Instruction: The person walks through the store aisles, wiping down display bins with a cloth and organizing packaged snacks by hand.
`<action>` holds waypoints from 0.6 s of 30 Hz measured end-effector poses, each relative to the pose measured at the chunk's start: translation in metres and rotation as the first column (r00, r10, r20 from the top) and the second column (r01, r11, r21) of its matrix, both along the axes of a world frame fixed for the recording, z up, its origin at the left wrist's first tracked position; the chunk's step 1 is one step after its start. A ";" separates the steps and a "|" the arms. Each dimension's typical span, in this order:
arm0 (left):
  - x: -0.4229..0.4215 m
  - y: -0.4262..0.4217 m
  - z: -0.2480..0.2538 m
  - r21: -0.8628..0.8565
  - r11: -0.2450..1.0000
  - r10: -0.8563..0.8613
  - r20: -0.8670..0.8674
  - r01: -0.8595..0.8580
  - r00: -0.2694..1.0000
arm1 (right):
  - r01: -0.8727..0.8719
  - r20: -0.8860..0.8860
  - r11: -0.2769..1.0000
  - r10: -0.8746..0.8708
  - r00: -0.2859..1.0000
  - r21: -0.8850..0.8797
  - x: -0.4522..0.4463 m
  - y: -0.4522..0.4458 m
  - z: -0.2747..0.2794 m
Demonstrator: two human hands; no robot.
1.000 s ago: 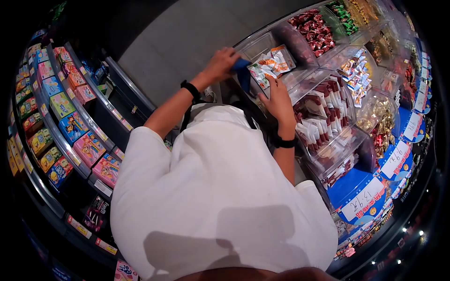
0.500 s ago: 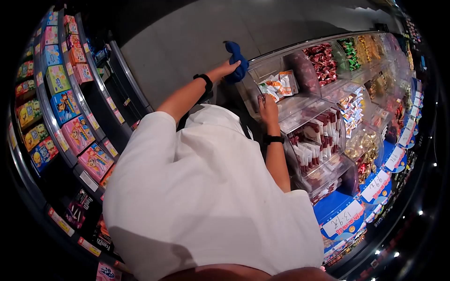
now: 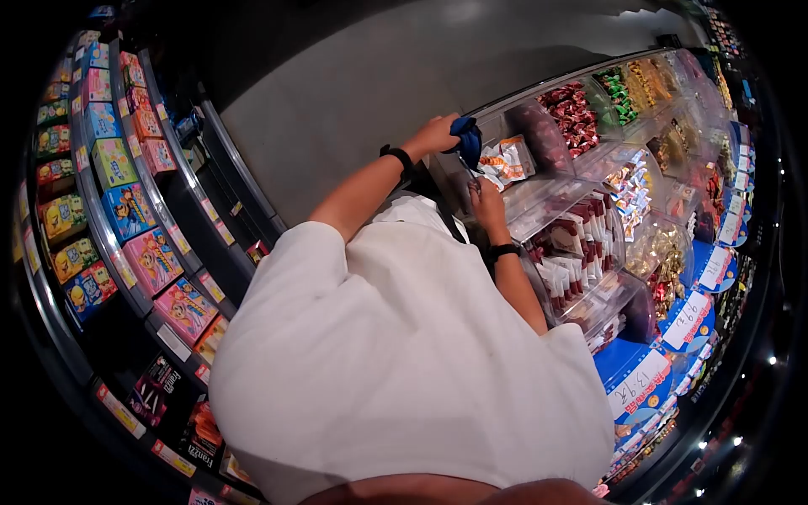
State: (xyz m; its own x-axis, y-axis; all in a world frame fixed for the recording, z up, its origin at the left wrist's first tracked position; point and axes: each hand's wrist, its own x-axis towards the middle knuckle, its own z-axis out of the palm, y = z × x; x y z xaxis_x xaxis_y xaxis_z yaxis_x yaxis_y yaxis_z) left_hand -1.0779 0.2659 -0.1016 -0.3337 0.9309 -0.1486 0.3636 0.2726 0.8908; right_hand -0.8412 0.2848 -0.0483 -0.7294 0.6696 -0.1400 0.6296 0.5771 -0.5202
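My left hand [image 3: 436,135] is closed on a bunched blue cloth [image 3: 466,141], over the near-left corner of the clear bins. Just below and to the right, my right hand [image 3: 487,202] pinches a thin, shiny object [image 3: 471,174] that reaches up to the cloth; its exact kind is too small to tell. White and orange packets [image 3: 508,162] lie in the bin beside both hands. A bin of maroon and white packets [image 3: 576,244] is to the right of my right forearm.
Shelves of colourful boxes [image 3: 133,210] curve along the left. More clear bins hold red-wrapped [image 3: 569,116], green-wrapped [image 3: 619,94] and gold-wrapped sweets [image 3: 665,269]. Blue price signs [image 3: 644,383] line the right side. Grey floor [image 3: 353,93] shows beyond my left arm.
My left hand has moved right with the blue cloth, from beside the bins to right above my right hand. The cloth now meets the thin object in my right hand.
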 end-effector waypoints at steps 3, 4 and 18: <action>0.007 0.015 0.027 -0.069 0.997 -0.058 -0.213 0.044 0.975 | 0.001 -0.008 1.000 -0.001 1.000 0.016 0.001 0.000 -0.003; 0.013 0.021 0.030 -0.095 0.994 -0.079 -0.281 0.054 0.956 | -0.002 -0.022 1.000 0.002 1.000 0.023 0.001 0.001 -0.005; -0.009 0.020 0.041 -0.320 0.918 -0.337 -0.315 0.235 0.887 | 0.002 -0.022 0.999 -0.002 1.000 0.034 0.002 -0.001 -0.005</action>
State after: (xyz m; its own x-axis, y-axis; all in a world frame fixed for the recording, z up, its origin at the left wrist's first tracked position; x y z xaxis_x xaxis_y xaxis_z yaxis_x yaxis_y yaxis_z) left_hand -1.0871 0.2861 -0.0601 -0.1361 0.9356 -0.3258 0.7405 0.3145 0.5940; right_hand -0.8393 0.2840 -0.0537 -0.7307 0.6752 -0.1014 0.6196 0.5934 -0.5137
